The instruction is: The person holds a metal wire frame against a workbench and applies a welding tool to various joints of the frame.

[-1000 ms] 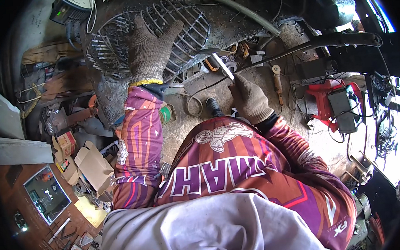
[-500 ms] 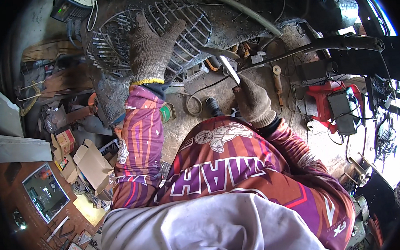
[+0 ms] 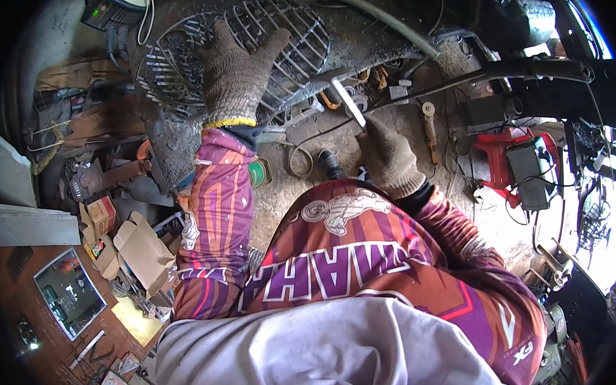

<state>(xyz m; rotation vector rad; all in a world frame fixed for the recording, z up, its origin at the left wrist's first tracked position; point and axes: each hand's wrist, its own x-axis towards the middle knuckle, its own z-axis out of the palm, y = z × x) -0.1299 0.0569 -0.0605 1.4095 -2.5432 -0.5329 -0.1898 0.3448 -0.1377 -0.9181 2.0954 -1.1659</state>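
My left hand, in a knitted glove with a yellow cuff edge, lies on a round grille of welded metal bars. Its thumb points out to the right and a finger stretches forward; any other fingertips cannot be made out. The grille rests on a dark, rough metal workbench. My gloved right hand is closed round a chipping hammer. The hammer's pale shaft slants forward and left, its narrow head near the grille's right edge. The glove hides the lower handle.
A bent metal bar lies across the bench's far side. Right of me an angle grinder lies on the floor near cables and a red plastic piece. Open cardboard boxes stand to the left. A welding machine sits at far left.
My right hand and the hammer have shifted slightly, and the hammer's head now appears at a different tilt. My left hand stays on the grille.
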